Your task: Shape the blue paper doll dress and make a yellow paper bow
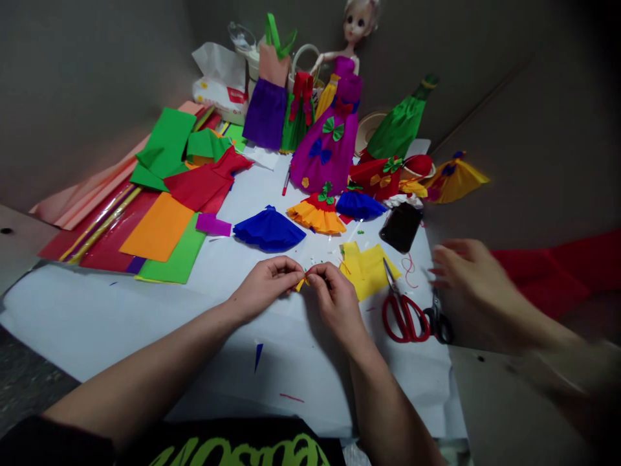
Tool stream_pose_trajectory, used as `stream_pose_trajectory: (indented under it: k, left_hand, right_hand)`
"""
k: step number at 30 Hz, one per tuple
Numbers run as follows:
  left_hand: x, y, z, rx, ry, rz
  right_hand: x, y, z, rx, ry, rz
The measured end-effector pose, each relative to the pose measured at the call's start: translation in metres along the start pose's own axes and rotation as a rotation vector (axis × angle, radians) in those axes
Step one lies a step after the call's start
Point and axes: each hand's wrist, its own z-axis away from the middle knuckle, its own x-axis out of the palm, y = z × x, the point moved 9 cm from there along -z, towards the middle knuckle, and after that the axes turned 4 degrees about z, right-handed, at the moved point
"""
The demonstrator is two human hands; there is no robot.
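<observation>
**A yellow paper sliver (301,285) in a two-handed pinch**

The yellow paper sliver sits just above the middle of the view, over the white-covered table (145,330). Most of it is hidden by the fingers. Its visible end seems to point down and left, toward the person, and its long axis seems to tilt from there up and right, though the fingers leave that uncertain.

The left hand (264,289) and right hand (334,301) meet knuckle-forward, each curled, with thumb and fingertips closed on the paper. Work this small seems best done with light fingertip pressure and wrists low, so the creases stay crisp and the paper doesn't tear.

Just right of the hands lies a yellow crepe paper sheet (367,270), with red-handled scissors (405,317) and black-handled scissors (439,325) beyond it. Ahead are a blue paper skirt (269,230) and an orange-and-red paper skirt (317,215). Farther back, a doll (356,22) stands among paper dresses.

At far right, another person's hand (473,275), blurred, is spread open above the table's edge and holds nothing visible.
</observation>
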Motion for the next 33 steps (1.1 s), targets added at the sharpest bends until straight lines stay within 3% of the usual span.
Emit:
stream_pose_trajectory:
  k: [4, 10, 17, 22, 33]
  left_hand:
    - [0.000, 0.008, 0.001, 0.105, 0.022, -0.083]
    - [0.000, 0.028, 0.009, 0.492, 0.073, -0.302]
    - [0.001, 0.028, 0.013, 0.590, 0.063, -0.286]
    - [0.001, 0.026, 0.013, 0.535, 0.056, -0.214]
    - [-0.005, 0.003, -0.003, 0.178, 0.049, 0.217]
  right_hand:
    - [0.003, 0.002, 0.000, 0.033, -0.005, -0.032]
    - [0.013, 0.009, 0.000, 0.118, -0.080, -0.178]
    - [0.018, 0.014, 0.000, 0.162, -0.110, -0.261]
    - [0.018, 0.016, 0.000, 0.174, -0.105, -0.263]
    - [0.015, 0.016, 0.002, 0.172, -0.074, -0.236]
